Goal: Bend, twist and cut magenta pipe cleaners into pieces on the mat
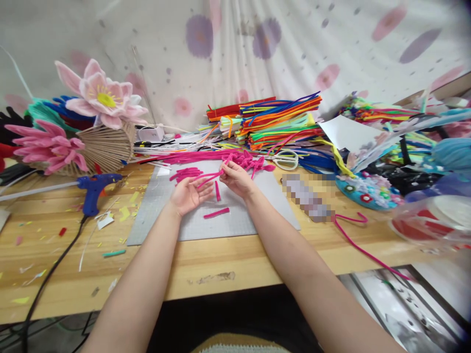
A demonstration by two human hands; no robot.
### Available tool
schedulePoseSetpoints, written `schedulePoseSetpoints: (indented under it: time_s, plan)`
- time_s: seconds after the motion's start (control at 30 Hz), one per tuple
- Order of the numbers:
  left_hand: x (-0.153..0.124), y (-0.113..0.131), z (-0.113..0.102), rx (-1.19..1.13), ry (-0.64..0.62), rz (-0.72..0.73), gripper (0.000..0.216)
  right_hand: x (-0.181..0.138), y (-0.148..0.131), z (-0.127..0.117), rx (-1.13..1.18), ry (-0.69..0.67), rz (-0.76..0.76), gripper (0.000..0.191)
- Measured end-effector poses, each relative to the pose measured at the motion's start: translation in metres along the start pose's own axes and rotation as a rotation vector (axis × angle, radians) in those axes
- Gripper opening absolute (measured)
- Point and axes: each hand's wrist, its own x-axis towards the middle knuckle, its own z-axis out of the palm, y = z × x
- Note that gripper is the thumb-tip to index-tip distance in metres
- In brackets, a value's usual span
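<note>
Over a grey cutting mat (pixel 158 225), my right hand (pixel 238 180) pinches a magenta pipe cleaner (pixel 210 176) between thumb and fingertips. Its strands reach left to my left hand (pixel 192 195), which is turned palm up with fingers stretched out. Two short cut pipe cleaner pieces, one upright (pixel 217 191) and one sideways (pixel 217 213), lie below the hands. Behind my left hand is a pile of short magenta pieces (pixel 187 173). Bent magenta loops (pixel 252 161) lie behind my right hand, which partly hides them.
A blue glue gun (pixel 96 191) with its cord is at left, near fuzzy pink flowers (pixel 105 95). White-handled scissors (pixel 286 160) and bundled coloured pipe cleaners (pixel 279 122) are behind the mat. A clear plastic container (pixel 434 220) stands at right. Scraps litter the wooden table (pixel 140 289).
</note>
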Motion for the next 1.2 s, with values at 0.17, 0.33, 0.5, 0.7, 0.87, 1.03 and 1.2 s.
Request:
schedulePoseSetpoints:
  time_s: [0.17,0.33,0.5,0.7,0.87,1.03,1.2]
  plan:
    - [0.002,-0.008,0.011,0.080,-0.159,-0.209,0.036,-0.005,0.005,0.008,-0.045,-0.151,0.166,0.026]
    - [-0.003,-0.017,0.027,-0.167,-0.081,-0.237,0.030,-0.005,0.005,0.010,-0.004,-0.170,0.166,0.025]
    - [-0.007,-0.019,0.028,-0.350,-0.084,-0.232,0.025,-0.005,0.004,0.009,0.002,-0.170,0.163,0.025]
    - [-0.001,-0.017,0.025,-0.277,-0.045,-0.141,0.020,-0.002,0.009,0.006,-0.055,-0.089,0.077,0.026]
    - [0.000,-0.016,0.026,-0.128,0.009,-0.126,0.018,-0.002,0.009,0.002,-0.056,-0.114,0.065,0.023]
    - [-0.004,-0.014,0.028,-0.220,-0.095,-0.197,0.019,-0.003,0.006,0.003,0.001,-0.191,0.091,0.020]
    - [-0.002,-0.017,0.028,-0.002,0.004,-0.023,0.011,0.001,0.008,0.001,-0.010,-0.096,0.047,0.021]
